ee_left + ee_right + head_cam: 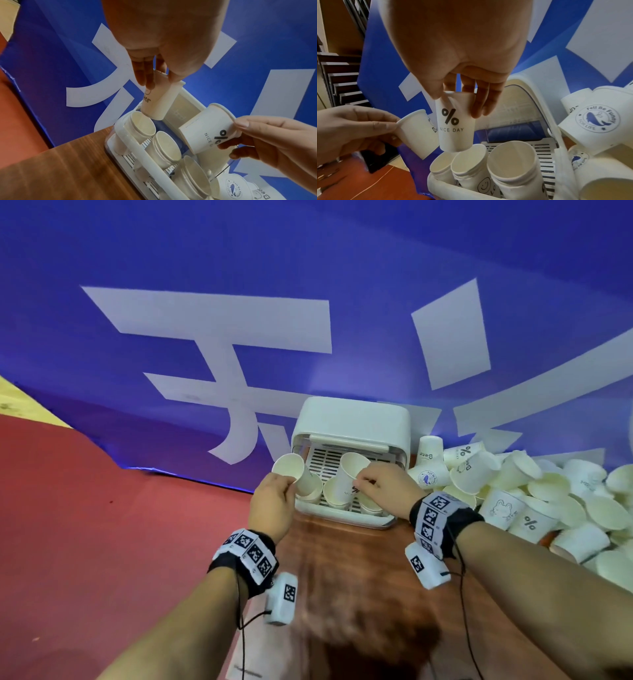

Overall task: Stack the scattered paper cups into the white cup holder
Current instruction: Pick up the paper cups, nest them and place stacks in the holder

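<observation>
The white cup holder [352, 416] stands on the wooden table against the blue banner, with three stacks of cups [467, 161] leaning in its tray. My left hand [291, 484] pinches a "Bear" paper cup [157, 100] by its rim, bottom end just above the left stack [142, 124]. My right hand [363, 482] grips a "% NICE DAY" cup [455, 125] near its rim, tilted over the middle stack. Both held cups hang at the holder's opening, close side by side.
A big heap of loose paper cups [534, 494] covers the table right of the holder. The wooden table [359, 577] lies under my forearms, its left edge beside a red floor [102, 542]. The blue banner [308, 302] rises right behind the holder.
</observation>
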`<state>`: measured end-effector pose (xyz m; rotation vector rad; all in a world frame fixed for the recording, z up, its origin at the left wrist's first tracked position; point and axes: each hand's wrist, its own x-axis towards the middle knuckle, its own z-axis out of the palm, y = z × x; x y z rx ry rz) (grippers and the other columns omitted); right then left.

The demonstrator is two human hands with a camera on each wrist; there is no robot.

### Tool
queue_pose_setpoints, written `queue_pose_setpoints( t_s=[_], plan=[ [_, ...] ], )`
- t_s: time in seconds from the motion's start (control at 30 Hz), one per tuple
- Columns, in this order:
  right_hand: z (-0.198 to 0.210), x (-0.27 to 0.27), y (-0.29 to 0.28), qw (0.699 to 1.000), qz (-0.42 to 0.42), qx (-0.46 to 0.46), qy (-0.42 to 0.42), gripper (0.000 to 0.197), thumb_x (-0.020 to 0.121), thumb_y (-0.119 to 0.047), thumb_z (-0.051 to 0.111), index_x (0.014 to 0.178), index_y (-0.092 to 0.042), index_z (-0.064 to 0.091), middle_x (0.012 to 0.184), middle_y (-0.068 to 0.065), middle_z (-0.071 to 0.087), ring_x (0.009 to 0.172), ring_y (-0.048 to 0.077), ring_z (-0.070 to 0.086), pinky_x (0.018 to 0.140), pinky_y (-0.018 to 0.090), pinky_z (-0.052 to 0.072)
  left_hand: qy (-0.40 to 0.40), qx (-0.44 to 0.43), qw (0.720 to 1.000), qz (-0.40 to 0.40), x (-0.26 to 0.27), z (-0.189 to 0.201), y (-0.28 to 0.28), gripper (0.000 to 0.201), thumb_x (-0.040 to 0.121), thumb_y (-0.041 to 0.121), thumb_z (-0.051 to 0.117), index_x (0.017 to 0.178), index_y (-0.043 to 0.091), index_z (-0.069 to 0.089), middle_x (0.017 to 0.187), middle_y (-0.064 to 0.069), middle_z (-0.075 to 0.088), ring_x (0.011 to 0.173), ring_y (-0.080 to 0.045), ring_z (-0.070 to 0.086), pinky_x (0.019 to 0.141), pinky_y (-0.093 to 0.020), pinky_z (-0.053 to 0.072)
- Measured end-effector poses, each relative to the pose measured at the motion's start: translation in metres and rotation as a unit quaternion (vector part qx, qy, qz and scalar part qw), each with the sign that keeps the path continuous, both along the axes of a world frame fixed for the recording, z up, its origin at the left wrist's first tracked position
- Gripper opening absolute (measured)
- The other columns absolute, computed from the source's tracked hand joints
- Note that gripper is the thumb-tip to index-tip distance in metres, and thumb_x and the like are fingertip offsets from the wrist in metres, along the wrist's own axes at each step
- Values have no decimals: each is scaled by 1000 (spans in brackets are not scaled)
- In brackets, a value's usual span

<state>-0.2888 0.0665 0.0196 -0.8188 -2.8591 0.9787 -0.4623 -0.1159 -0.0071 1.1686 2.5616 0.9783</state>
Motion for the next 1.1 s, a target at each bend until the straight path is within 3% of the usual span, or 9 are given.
queue_pose_setpoints(
  t_s=[0.2,0.33,0.53,0.73,0.9,1.1],
  plan=[
    [-17,-17,1,999,17,18,-24,25,97,-33,50,89,-21,70,92,-2,64,87,15,57,77,34,46,-16,-20,999,-44,-15,-17,16,19,88,9,62,103,10,74,95,-6,65,90,-25,61,78,-31,47],
    [-32,-22,7,999,25,15,-38,26,96,-36,49,96,-23,72,96,-3,64,88,15,58,78,37,49,-29,-38,996,-69,-19,-34,24,18,85,6,64,99,11,75,95,-6,67,89,-27,62,77,-35,49],
    [-48,-34,6,997,28,6,-78,27,96,-39,48,104,-27,71,103,-4,63,96,17,57,83,39,49,-37,-66,993,-91,-27,-55,33,12,85,12,65,92,12,75,90,-7,66,85,-28,62,74,-38,50],
    [-62,-42,1,986,76,34,-145,29,97,-38,45,100,-26,72,101,-2,63,98,21,55,82,40,48,-53,-108,986,-115,-27,-73,35,15,89,20,62,93,17,76,91,-5,66,86,-27,61,75,-36,49],
    [-70,-48,-4,974,89,65,-199,31,98,-36,42,118,-35,66,119,-7,63,114,21,51,92,38,44,-71,-114,987,-88,-25,-79,34,12,89,21,65,89,17,76,92,-5,66,85,-28,61,72,-37,49],
    [-76,-53,-7,966,76,82,-232,32,97,-33,42,119,-41,64,116,-3,64,108,20,53,78,30,36,-81,-135,985,-75,-24,-76,36,12,88,21,66,94,18,76,101,-2,69,92,-26,63,77,-33,49]
  ],
)
